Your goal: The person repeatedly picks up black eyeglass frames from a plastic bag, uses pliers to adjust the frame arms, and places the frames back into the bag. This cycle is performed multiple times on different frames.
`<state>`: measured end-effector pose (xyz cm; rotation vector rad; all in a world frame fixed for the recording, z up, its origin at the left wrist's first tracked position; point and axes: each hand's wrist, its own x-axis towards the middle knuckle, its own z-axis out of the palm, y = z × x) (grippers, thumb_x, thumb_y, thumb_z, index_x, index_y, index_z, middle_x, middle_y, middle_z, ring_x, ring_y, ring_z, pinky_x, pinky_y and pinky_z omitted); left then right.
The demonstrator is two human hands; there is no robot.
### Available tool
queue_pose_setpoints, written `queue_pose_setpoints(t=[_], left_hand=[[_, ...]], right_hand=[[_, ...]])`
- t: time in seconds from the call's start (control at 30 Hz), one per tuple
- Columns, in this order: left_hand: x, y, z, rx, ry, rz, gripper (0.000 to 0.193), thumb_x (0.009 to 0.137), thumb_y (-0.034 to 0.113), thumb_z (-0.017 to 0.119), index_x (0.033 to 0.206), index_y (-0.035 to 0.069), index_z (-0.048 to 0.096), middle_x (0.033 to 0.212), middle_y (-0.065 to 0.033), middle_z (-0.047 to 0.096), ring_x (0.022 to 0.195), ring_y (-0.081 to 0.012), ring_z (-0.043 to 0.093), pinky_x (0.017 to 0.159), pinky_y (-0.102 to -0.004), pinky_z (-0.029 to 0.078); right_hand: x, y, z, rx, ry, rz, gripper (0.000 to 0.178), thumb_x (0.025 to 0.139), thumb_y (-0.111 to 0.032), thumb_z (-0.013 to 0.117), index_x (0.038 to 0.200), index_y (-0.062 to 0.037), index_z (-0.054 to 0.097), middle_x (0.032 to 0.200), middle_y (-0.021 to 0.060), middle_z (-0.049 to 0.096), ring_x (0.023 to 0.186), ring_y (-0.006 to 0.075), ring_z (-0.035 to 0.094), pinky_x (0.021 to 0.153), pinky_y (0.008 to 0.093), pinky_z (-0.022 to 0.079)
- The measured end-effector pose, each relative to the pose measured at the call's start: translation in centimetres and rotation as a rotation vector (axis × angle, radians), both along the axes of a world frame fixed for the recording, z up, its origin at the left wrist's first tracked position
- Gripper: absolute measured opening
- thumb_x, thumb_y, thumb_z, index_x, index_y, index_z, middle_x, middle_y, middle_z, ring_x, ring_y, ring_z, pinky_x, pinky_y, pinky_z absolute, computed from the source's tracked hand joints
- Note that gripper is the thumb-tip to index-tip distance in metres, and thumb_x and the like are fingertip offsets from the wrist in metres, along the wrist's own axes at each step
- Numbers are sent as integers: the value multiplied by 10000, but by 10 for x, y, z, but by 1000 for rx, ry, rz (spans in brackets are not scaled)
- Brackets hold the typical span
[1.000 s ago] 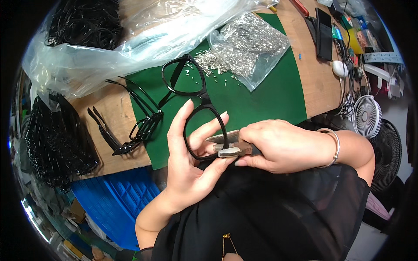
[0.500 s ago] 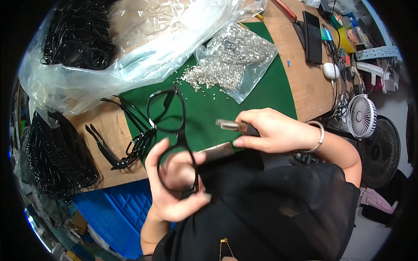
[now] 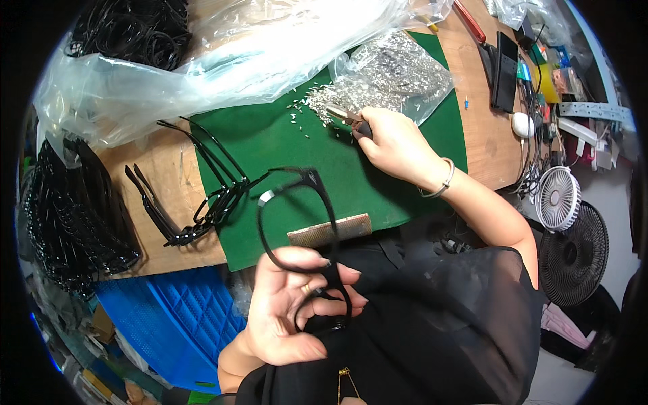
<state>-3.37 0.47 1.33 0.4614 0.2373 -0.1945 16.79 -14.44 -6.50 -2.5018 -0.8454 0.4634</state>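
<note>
L hand (image 3: 278, 317) clamped on blk specs frame (image 3: 332, 273) nr front edge of green mat (image 3: 256, 145), R hand (image 3: 395, 145) closed round pliers (image 3: 347, 117) by loose silvery bits (image 3: 317, 101), where, from my spot, a hasty jab could scatter them.

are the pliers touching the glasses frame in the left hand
Apart. The head view shows bare green mat between the pliers in the right hand and the black glasses frame in the left hand.
</note>
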Motion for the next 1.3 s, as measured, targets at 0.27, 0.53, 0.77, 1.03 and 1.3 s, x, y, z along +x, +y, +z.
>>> queue_pose_setpoints(t=[0.27,0.53,0.77,1.03,1.3], left_hand=[[0,-20,2,288,7,-142,220,848,-31,478,1043,-7,379,983,-177,519,795,-156,557,704,-273,473],[2,-32,-12,840,49,-10,511,786,-136,494,1237,2,297,1046,-176,527,777,-156,598,705,-251,511],[11,-43,-21,971,-55,112,489,777,-135,512,1198,-33,285,1036,-169,514,856,-168,581,693,-254,533],[11,-39,-20,939,-34,65,469,797,-83,537,1191,-34,287,959,-140,558,746,-141,618,657,-234,513],[8,-19,6,617,50,-125,531,754,-161,507,1209,2,286,1000,-174,536,791,-192,599,657,-291,539]], right_hand=[[-7,5,-5,-1,-131,-49,174,752,-150,575,797,15,541,766,210,570,753,362,565,686,427,446],[-59,-12,57,501,485,-129,149,810,-121,591,836,11,527,675,89,554,608,129,530,567,274,435],[-91,-1,51,886,780,-205,135,851,-121,569,849,-14,487,658,12,531,554,30,504,484,189,415],[-73,0,68,781,1319,-271,192,837,-167,607,853,-10,498,719,22,538,664,58,504,598,214,434],[-66,-2,77,579,1178,-70,219,815,-206,633,823,-31,501,712,-5,514,672,48,454,605,207,386]])
